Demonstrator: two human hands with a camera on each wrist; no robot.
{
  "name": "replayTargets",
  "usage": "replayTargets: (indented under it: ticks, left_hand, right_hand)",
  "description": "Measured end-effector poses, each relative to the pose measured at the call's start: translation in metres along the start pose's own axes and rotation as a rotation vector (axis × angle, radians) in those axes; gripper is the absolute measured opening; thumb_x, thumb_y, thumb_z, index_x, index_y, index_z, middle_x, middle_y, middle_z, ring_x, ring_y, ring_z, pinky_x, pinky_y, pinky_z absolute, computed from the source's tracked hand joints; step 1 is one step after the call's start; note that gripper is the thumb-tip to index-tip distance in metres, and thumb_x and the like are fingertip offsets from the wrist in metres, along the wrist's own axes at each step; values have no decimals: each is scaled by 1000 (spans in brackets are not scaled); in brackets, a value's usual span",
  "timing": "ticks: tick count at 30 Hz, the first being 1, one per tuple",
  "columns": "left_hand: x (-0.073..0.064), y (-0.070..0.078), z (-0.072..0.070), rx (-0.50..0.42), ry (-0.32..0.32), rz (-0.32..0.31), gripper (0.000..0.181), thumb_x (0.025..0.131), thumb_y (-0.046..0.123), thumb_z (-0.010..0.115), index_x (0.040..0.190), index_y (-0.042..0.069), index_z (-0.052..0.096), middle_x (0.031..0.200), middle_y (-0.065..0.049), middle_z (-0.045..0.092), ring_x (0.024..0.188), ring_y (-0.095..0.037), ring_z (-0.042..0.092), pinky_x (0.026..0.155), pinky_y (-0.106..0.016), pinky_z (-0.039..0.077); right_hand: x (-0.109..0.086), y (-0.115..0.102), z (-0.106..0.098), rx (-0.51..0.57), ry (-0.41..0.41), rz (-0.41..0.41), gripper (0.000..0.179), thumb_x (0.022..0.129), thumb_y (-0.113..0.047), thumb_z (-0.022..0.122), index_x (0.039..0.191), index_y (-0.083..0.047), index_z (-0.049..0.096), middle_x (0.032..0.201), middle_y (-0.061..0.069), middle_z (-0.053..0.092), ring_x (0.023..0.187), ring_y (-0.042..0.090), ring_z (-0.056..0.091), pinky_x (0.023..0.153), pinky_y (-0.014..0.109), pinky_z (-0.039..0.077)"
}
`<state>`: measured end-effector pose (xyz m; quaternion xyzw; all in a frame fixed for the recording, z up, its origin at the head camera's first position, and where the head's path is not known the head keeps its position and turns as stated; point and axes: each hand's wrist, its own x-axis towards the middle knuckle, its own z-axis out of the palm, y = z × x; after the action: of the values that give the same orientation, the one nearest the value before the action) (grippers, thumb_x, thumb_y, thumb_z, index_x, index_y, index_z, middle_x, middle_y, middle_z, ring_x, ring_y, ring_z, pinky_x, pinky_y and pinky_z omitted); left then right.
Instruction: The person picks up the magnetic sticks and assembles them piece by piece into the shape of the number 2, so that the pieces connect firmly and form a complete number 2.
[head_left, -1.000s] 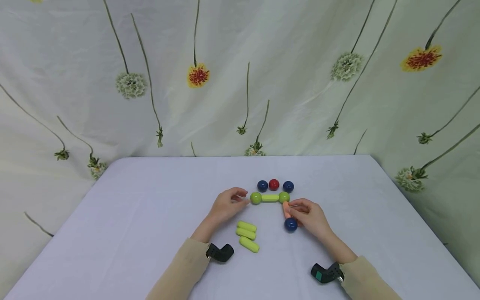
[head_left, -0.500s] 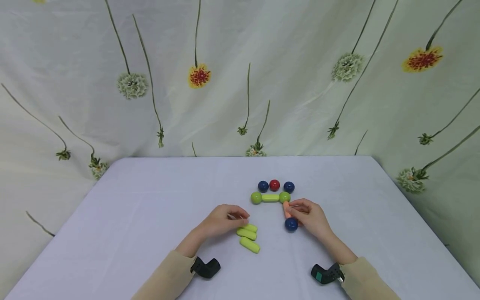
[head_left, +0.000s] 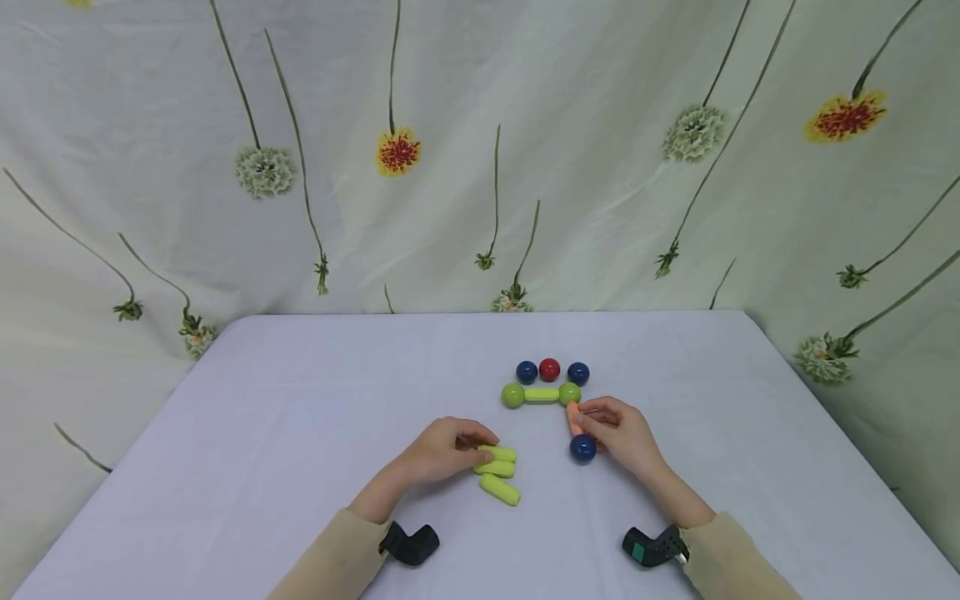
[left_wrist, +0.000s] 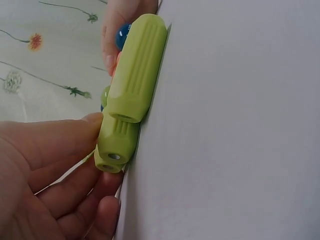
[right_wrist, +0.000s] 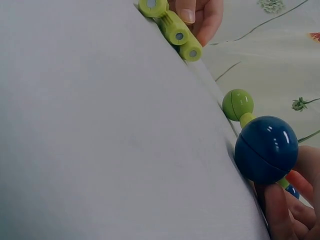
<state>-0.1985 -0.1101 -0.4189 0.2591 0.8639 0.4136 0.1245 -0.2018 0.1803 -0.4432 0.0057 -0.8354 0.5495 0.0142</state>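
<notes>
Meanwhile, at a white counter backed by a flower-printed cloth, a person's left hand curls its fingers onto a cluster of three loose yellow-green rods, thumb and fingertips touching the two rods farthest from the person while the third lies just beside them, nearer the person. The right hand pinches an orange rod between thumb and fingertips; that rod runs from a dark blue ball at its near end up to the right ball of a green dumbbell, two green balls joined by a yellow-green rod. Just beyond the dumbbell, two blue balls flank a red ball in a short row. Both sleeves are beige.
</notes>
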Motion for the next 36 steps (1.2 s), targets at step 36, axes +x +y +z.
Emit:
replayTargets:
  ticks: [36]
  left_hand:
    - [28,33,42,-207,165,-7,21,83,19,72,100,8,72,93,3,67,83,-11,59,74,-23,48]
  right_hand:
    - [0,2,0,-10,-5,1,23,87,-18,68,105,-4,64,91,7,69,71,12,59,55,24,49]
